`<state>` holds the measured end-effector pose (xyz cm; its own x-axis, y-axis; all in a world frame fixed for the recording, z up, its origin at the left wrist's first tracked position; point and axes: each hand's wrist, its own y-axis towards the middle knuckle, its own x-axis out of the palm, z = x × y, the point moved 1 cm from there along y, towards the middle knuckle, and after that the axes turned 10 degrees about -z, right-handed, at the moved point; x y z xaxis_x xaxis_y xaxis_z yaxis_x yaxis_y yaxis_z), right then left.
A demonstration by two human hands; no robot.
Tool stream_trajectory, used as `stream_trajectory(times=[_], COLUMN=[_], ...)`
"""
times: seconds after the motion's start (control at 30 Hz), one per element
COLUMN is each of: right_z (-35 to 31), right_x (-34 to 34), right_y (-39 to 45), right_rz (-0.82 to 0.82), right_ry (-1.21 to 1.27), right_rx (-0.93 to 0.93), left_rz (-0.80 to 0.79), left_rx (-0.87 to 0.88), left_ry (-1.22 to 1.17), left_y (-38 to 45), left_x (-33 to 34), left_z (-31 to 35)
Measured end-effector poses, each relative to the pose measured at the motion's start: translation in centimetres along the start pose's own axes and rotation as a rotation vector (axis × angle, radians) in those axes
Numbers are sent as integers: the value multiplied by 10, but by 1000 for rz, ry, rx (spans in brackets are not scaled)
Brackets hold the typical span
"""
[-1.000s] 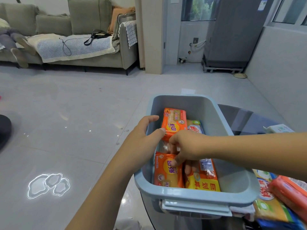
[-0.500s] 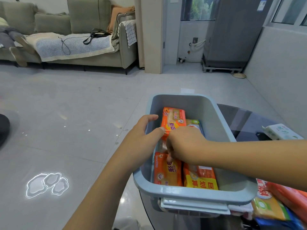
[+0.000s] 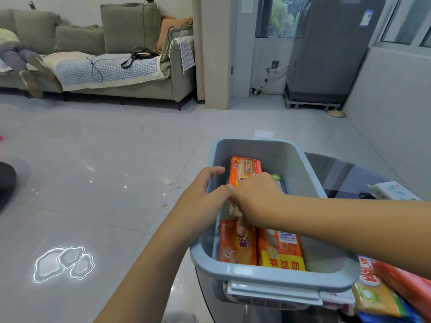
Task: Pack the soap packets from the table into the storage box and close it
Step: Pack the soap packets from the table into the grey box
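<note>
Right hand has pushed deeper among the soap packets in the box

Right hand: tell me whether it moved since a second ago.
Yes. The right hand slid toward the grey plastic storage box's left wall and far end.

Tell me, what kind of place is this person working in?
Most likely a home living room: a grey-green sofa with cushions and a throw stands on a glossy tiled floor, and a covered appliance sits in an alcove by a window.
</note>
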<state>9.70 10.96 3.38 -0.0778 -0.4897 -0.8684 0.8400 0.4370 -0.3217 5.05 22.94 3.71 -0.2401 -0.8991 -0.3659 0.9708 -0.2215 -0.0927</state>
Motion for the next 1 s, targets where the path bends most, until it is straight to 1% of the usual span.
stream_trajectory(times=[0.1,0.27,0.5,0.63,0.7,0.77,0.83,0.93,0.97,1.0], right_z=[0,-7,1,10,16,23,31,42,44,45], right_x=[-2,3,2,4,5,3,-1,-4,-3,-1], right_y=[2,6,12,12,8,4,1,2,4,8], right_rz=[-53,-150,-133,-161,-176,-125,9,237,256,218], right_ry=[5,-24,-66,52,253,479,557,648,668,677], right_rx=[-2,-61,-93,-131,-138,-122,-70,115,187,244], left_rz=[-3,0,4,3,6,10,11,4,5,7], left_rx=[-4,11,14,18,21,30,36,39,40,40], left_ry=[-3,-16,29,18,14,9,-4,-14,-14,-15], left_y=[-1,-2,-1,-2,-2,-2,-2,-2,-1,-1], left_x=[0,0,0,-1,-1,-1,-1,-1,-1,-1], left_z=[2,0,-2,-3,-2,-2,-3,-3,-3,-3])
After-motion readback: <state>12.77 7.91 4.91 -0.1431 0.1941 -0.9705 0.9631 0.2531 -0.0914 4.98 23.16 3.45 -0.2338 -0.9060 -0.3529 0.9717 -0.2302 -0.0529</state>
